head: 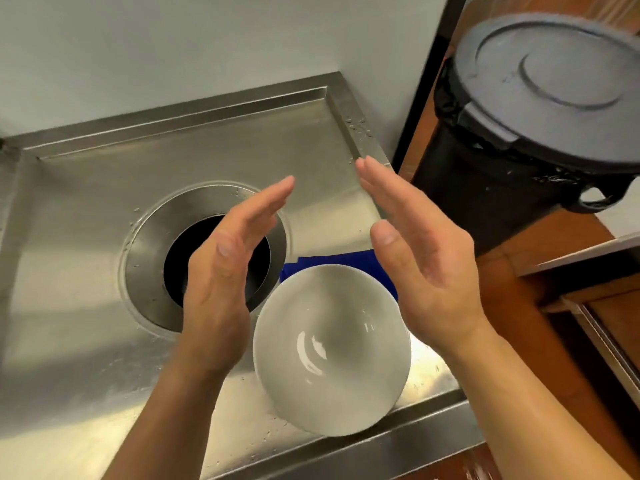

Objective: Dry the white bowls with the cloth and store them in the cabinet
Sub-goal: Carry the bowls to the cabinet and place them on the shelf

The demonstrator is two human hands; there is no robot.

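Hovering at the frame's centre, your left hand (pixel 221 271) and right hand (pixel 419 251) are spread flat, palms facing, holding nothing. Below them a white bowl (pixel 330 351) sits on the steel counter (pixel 79 271), overlapping a blue cloth (pixel 346 261).

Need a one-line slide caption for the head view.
Both open hands, left and right, hover over a white bowl and blue cloth on the steel sink, beside a lidded bin.
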